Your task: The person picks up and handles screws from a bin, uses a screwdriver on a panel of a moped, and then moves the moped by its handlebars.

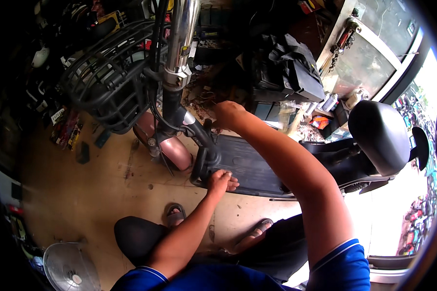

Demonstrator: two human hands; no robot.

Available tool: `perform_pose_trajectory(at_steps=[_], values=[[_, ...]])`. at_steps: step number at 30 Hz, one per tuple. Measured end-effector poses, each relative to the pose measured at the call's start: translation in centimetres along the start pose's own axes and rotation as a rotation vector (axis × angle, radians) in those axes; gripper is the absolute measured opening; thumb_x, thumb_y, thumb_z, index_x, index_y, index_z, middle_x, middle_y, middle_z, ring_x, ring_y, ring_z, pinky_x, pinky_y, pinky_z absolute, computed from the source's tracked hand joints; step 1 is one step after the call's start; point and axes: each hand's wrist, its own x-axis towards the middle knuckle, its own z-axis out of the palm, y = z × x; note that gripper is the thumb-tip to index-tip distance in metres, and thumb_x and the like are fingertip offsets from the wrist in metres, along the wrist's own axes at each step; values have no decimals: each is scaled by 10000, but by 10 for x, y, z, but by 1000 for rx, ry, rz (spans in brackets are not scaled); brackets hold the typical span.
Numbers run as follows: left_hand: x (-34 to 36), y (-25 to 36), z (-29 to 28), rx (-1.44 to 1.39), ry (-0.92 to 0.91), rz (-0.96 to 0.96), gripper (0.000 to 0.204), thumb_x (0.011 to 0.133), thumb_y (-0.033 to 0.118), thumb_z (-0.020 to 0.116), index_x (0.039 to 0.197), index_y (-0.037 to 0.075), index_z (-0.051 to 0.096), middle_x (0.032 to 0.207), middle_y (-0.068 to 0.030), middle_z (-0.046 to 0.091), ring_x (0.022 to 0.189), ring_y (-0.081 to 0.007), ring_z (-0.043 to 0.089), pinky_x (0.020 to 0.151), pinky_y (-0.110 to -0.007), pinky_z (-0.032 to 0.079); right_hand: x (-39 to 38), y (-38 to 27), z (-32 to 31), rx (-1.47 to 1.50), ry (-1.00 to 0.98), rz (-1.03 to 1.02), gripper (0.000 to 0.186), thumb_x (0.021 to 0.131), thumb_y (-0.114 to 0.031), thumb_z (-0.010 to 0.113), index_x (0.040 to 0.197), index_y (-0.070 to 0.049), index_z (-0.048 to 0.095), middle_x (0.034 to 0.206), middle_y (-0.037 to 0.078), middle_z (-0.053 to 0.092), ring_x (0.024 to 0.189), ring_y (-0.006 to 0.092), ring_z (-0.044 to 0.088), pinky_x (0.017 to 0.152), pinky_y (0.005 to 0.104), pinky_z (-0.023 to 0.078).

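Note:
An electric scooter stands across the view, with a dark ribbed footboard (247, 162) at its middle. My left hand (220, 182) is at the near front corner of this board, by the black tubular frame (210, 154). Its fingers are curled in toward the thumb; whatever they hold is too small or hidden to name. Stretched over the board, my right arm brings my right hand (229, 114) to the far side, just beyond the frame tube. That hand is bent at the wrist with its fingers drawn together, and its fingertips are mostly hidden.
Left of the silver steering column (182, 46) hang a black wire basket (114, 82) and a pink front fender (175, 150). The black seat (378, 138) is at right. Black bags (294, 68) and bottles (330, 103) crowd the far side. A fan (73, 269) stands lower left.

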Motion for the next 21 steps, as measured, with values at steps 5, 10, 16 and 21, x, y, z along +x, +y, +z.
perform_pose_trajectory(at_steps=[5,10,16,21], values=[[2,24,46,-228,-98,54,137,1056,155,507,1062,47,591,983,-117,715,854,-227,740,724,-303,590,12,13,9,-376,130,-532,241,761,-137,802,989,-64,773,993,144,758,978,317,730,793,421,584],[8,32,58,-303,-137,125,103,1049,150,522,1029,80,595,979,-107,718,876,-222,735,771,-320,583,13,7,5,-390,128,-511,271,753,-110,778,1011,-31,752,973,179,747,975,346,722,805,427,576],[14,4,41,-320,-31,73,121,1061,129,493,1058,42,576,981,-118,703,847,-228,736,743,-333,610,-6,-10,-9,-323,137,-311,298,786,-258,766,1002,-53,756,948,164,750,962,335,722,823,416,570],[16,-5,34,-315,-60,108,128,1065,137,490,1070,33,564,977,-125,696,826,-236,736,721,-333,617,-19,-18,-14,-126,104,-161,273,841,-317,723,1002,-103,775,924,89,770,928,314,729,827,398,569]])
